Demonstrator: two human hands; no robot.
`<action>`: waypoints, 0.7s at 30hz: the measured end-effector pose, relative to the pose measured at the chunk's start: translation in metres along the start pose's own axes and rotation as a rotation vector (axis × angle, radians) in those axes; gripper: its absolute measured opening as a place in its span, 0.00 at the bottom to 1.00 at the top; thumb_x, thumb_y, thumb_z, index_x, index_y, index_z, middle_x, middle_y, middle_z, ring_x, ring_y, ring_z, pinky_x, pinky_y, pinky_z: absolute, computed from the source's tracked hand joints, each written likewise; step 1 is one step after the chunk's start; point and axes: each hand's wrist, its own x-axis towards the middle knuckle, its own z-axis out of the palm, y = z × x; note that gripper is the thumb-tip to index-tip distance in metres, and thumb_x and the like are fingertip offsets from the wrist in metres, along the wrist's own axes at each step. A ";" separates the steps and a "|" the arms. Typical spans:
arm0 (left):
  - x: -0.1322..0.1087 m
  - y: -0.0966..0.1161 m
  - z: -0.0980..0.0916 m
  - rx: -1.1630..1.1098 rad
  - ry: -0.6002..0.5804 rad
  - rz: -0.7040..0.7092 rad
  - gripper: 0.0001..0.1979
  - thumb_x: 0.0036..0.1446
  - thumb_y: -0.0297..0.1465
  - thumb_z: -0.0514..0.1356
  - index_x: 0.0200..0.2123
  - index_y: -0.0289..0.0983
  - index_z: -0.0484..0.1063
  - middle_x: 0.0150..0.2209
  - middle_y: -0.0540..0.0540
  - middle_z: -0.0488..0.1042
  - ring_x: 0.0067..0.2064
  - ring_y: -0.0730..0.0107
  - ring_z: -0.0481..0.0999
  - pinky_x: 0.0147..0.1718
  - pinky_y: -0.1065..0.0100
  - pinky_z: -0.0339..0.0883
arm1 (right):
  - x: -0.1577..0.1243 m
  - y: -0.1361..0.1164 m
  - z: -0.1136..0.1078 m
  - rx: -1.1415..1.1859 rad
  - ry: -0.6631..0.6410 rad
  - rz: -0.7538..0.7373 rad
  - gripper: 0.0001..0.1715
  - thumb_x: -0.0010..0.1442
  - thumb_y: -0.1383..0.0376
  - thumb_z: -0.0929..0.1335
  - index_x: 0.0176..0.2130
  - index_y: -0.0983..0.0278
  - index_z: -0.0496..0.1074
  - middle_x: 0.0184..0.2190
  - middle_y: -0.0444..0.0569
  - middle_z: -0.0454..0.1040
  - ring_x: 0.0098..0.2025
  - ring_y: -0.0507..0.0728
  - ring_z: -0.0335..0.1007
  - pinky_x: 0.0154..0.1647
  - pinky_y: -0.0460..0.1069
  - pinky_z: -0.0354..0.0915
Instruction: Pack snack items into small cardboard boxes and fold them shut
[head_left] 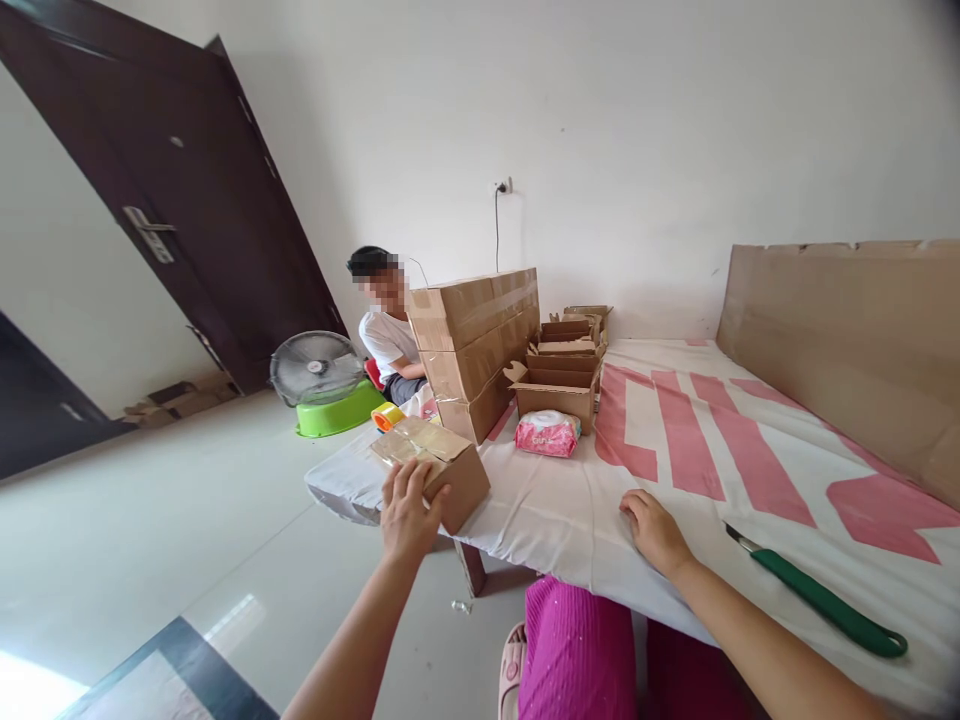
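Observation:
My left hand (409, 510) lies against the near side of a closed cardboard box (466, 488) with clear tape over its top. Its fingers are spread on the box's upper face, and the thumb lies along the near side. The box sits at the left front corner of the cloth-covered table (551, 510). My right hand (654, 530) rests on the cloth by the front edge, fingers loosely curled together, with nothing visible in them. To its right lies a green-handled knife (825, 602), blade toward the hand. A pink pack of wipes (547, 434) lies farther back.
Taped boxes (480, 350) form a stacked wall behind my box, with a roll of yellow tape (387, 416) nearby. Open cartons (556, 388) stand beside the stack. A large cardboard sheet (840, 350) rises at right. Beyond the table are a seated person (390, 340) and a fan (318, 368).

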 end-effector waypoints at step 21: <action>-0.089 0.210 -0.008 -0.355 -0.066 0.542 0.26 0.60 0.31 0.59 0.61 0.36 0.63 0.63 0.38 0.63 0.64 0.50 0.58 0.58 0.52 0.62 | 0.008 0.024 -0.025 0.261 0.434 0.501 0.18 0.51 0.52 0.63 0.34 0.61 0.71 0.30 0.50 0.77 0.32 0.60 0.73 0.38 0.56 0.68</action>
